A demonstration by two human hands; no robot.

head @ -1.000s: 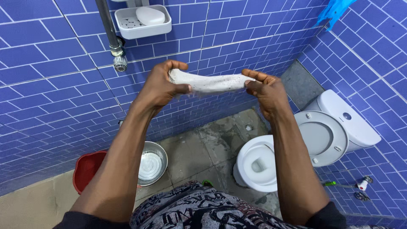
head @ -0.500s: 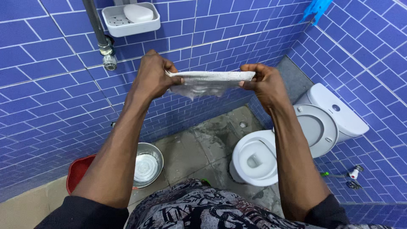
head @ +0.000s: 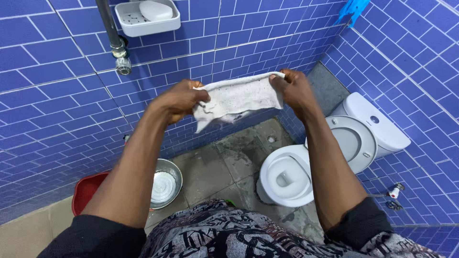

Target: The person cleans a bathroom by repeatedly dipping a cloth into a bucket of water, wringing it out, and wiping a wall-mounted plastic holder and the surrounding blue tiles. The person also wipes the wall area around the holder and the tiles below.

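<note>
Unfolded now, one white cloth (head: 237, 99) hangs between left hand (head: 180, 99) and right hand (head: 290, 89).

No packages, labels, signs or screens are visible anywhere in this view.
</note>
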